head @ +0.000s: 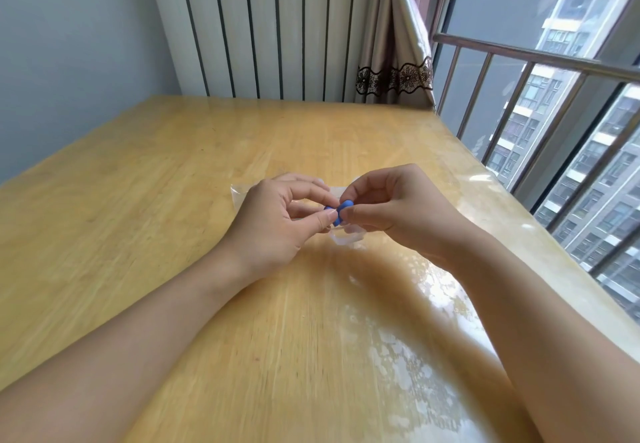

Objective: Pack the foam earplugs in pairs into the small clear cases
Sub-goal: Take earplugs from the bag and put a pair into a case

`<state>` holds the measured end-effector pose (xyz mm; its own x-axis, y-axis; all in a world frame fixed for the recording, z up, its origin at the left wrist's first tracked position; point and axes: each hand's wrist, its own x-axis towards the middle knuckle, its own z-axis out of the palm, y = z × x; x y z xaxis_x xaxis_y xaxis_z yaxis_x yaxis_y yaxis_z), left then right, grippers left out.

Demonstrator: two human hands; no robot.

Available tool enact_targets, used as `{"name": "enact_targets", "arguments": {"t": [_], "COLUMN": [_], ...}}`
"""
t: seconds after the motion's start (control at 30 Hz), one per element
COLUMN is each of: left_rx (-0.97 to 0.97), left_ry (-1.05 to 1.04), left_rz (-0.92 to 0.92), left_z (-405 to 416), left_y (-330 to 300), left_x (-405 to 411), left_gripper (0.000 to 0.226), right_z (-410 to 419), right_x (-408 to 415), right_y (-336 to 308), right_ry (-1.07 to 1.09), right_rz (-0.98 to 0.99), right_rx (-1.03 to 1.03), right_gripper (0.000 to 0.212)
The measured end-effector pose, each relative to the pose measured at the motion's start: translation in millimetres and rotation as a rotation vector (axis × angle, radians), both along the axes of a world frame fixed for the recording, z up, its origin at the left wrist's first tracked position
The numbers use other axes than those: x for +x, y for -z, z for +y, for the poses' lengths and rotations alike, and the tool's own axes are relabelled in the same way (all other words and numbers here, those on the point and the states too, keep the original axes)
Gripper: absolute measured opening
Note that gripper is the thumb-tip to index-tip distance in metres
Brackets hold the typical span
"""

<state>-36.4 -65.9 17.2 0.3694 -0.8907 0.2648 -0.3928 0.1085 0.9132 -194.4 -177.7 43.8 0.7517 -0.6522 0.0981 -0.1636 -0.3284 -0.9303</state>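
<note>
Two blue foam earplugs meet between my hands over the middle of the wooden table [138,200]. My left hand [277,221] pinches one blue earplug [328,208] between thumb and forefinger. My right hand [398,210] pinches the other blue earplug [343,212], which is the more visible one. Just below the fingertips a small clear case [346,236] lies on the table. A clear plastic bag [242,193] lies flat under and behind my left hand, partly hidden.
The table is covered with a glossy transparent sheet that reflects light at the right. A white radiator [270,27] and a curtain [394,61] stand behind the far edge. A window with metal railing [536,58] runs along the right side.
</note>
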Motion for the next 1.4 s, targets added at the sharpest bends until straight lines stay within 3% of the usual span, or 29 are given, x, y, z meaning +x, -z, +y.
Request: {"name": "enact_targets", "arguments": {"t": [0.27,0.53,0.7,0.83,1.4], "left_rx": [0.043,0.066,0.035,0.068,0.073], "left_ry": [0.011,0.072,0.075,0.052,0.006], "left_rz": [0.163,0.212,0.328,0.3,0.48], "left_z": [1,4,4,4,6], "left_y": [-2,1,0,2,-1], "left_x": [-1,-5,-7,-9,-9], "left_gripper": [0.029,0.023,0.024,0.035,0.032], "right_z": [-6,-7,-4,-1,0], "right_x": [-6,-6,-3,-3,-5], "right_y": [-2,-2,-2,-3,-6], "right_ry": [-0.1,-0.118,-0.052,-0.051,-0.068], "right_rz": [0.063,0.127,0.042,0.036,-0.012], "right_rx": [0.105,0.014,0.029,0.075,0.193], "right_gripper": [0.011,0.01,0.009,0.015,0.011]}}
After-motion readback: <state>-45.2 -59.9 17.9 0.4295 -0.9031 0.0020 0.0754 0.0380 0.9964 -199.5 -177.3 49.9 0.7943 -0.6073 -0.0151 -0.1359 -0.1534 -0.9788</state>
